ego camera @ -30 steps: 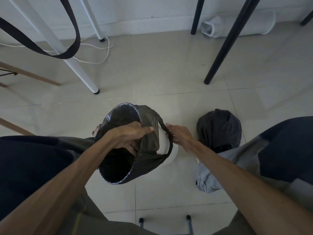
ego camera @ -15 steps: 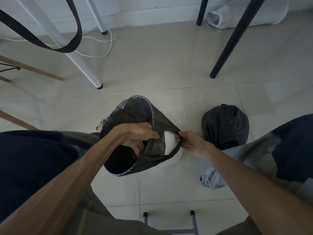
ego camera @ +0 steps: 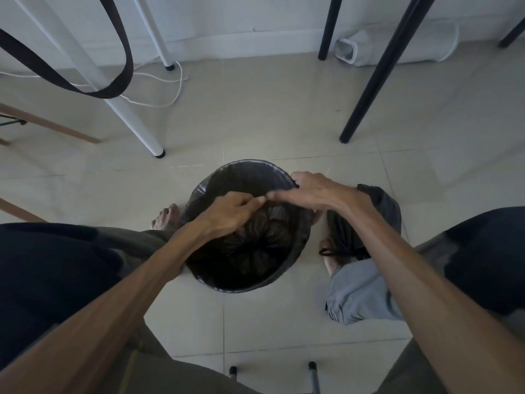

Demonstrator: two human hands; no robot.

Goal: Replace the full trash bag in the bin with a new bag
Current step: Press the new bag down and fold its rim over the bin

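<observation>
Now my left hand (ego camera: 230, 213) and right hand (ego camera: 309, 191) both pinch the new bag (ego camera: 247, 251) at its rim, draped in the bin on the floor beside the tied full bag (ego camera: 366, 223). Uneven pulling could tear the thin film or slip it inside.

Bin body hidden by the new bag (ego camera: 289, 251). Right arm covers part of the full bag (ego camera: 380, 206). Left hand (ego camera: 227, 213) fingertips concealed inside the liner.
</observation>
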